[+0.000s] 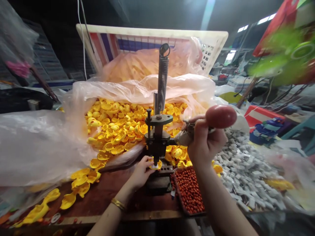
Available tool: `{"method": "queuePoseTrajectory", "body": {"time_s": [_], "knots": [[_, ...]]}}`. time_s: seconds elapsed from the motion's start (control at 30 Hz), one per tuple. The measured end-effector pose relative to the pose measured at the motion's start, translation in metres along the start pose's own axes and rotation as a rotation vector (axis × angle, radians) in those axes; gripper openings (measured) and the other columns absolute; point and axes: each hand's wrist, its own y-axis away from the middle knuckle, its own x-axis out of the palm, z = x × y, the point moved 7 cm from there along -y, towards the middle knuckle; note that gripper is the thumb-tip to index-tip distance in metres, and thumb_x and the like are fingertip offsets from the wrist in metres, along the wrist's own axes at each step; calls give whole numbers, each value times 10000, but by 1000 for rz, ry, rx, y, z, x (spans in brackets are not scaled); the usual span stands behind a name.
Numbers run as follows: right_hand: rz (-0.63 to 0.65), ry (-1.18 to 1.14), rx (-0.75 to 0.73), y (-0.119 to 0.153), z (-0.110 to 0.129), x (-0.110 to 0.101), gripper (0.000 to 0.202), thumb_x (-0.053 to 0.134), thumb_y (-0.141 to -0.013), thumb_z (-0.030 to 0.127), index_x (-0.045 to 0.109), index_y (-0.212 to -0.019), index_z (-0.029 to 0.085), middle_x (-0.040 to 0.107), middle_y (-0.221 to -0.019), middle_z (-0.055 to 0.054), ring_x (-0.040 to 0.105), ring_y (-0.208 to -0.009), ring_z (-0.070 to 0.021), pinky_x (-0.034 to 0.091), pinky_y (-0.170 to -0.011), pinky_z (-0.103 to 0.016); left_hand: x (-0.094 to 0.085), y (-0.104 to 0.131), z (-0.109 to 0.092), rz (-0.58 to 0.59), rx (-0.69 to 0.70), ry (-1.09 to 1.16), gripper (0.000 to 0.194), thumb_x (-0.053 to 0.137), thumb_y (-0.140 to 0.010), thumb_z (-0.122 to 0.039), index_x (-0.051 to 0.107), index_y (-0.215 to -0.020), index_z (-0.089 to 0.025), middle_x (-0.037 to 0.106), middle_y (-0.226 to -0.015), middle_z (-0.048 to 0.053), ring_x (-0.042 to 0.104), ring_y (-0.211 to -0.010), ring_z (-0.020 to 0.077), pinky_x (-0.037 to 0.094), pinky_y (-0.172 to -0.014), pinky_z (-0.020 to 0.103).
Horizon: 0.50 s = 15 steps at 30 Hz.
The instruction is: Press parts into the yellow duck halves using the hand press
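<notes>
Clearly, the press point(157, 144) stands near the middle of the table point(129, 188), and its plunger reaches down into a yellow shell point(159, 164) at its foot. The left hand point(143, 168) pinches that shell by its left edge, thumb and fingers nearly together. On the press's right, the right hand point(206, 141) is curled around the lever beside a red knob point(221, 116); its exact grip is hard to tell. Loose shells point(115, 131) heap behind the press and trail left of it toward the table's front edge. Between that trail and the press, brown tabletop gives the left forearm room. Right of the press is tighter: a tray point(181, 204) of red pieces point(188, 186) sits just beside its base, reaching the front edge, and grey pieces point(246, 167) pile up beyond the right forearm.
</notes>
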Motion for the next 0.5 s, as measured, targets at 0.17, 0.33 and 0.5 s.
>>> {"method": "queuePoseTrajectory", "body": {"time_s": [0.17, 0.33, 0.5], "knots": [[217, -157, 191, -53, -51, 38, 264, 524, -865, 479, 565, -896, 221, 535, -716, 23, 547, -648, -102, 441, -583, -231, -8, -1, 16, -111, -216, 284, 177, 796, -581, -236, 745, -728, -151, 638, -810, 54, 590, -757, 179, 455, -749, 276], [290, -359, 626, -64, -136, 70, 246, 569, -790, 450, 548, -852, 212, 551, -723, 24, 558, -628, -104, 476, -611, -239, -4, 6, 12, -152, -317, 475, 287, 831, -541, -227, 732, -789, -124, 704, -773, 74, 614, -714, 174, 457, -696, 256], [207, -285, 1090, -7, -177, 12, 222, 538, -776, 425, 559, -863, 222, 638, -852, -78, 631, -813, -211, 531, -673, -357, -57, 49, -7, -190, -354, 427, 232, 795, -609, -331, 713, -735, -154, 682, -723, 59, 579, -650, 160, 432, -595, 221]]}}
